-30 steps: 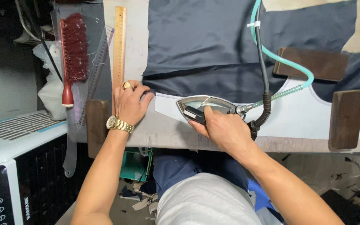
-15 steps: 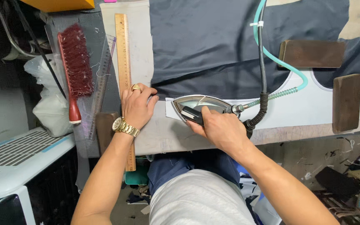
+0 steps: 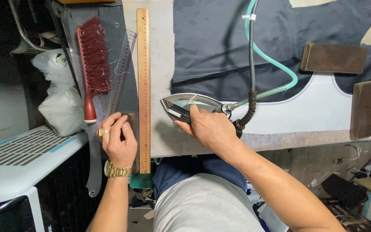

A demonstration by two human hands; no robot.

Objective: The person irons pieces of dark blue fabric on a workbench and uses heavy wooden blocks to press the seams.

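My right hand (image 3: 209, 129) grips the black handle of a silver steam iron (image 3: 184, 103). The iron lies flat on the left end of a white pattern piece (image 3: 310, 114), along the lower edge of dark navy fabric (image 3: 220, 43). A black cord (image 3: 250, 64) and a teal hose (image 3: 275, 62) run from the iron's back toward the far side. My left hand (image 3: 117, 141), with a gold ring and watch, is curled over a dark wooden block (image 3: 131, 122) at the table's left edge, just left of a long wooden ruler (image 3: 144, 86).
A red brush (image 3: 93, 60) and a clear plastic ruler (image 3: 120, 73) lie left of the wooden ruler. Two more wooden blocks (image 3: 333, 58) (image 3: 365, 109) weigh down the cloth at right. A white plastic bag (image 3: 63, 105) and a white appliance (image 3: 18, 163) stand at left.
My left hand left the fabric edge and moved left and toward me onto the wooden block. The iron slid left to the end of the white piece.
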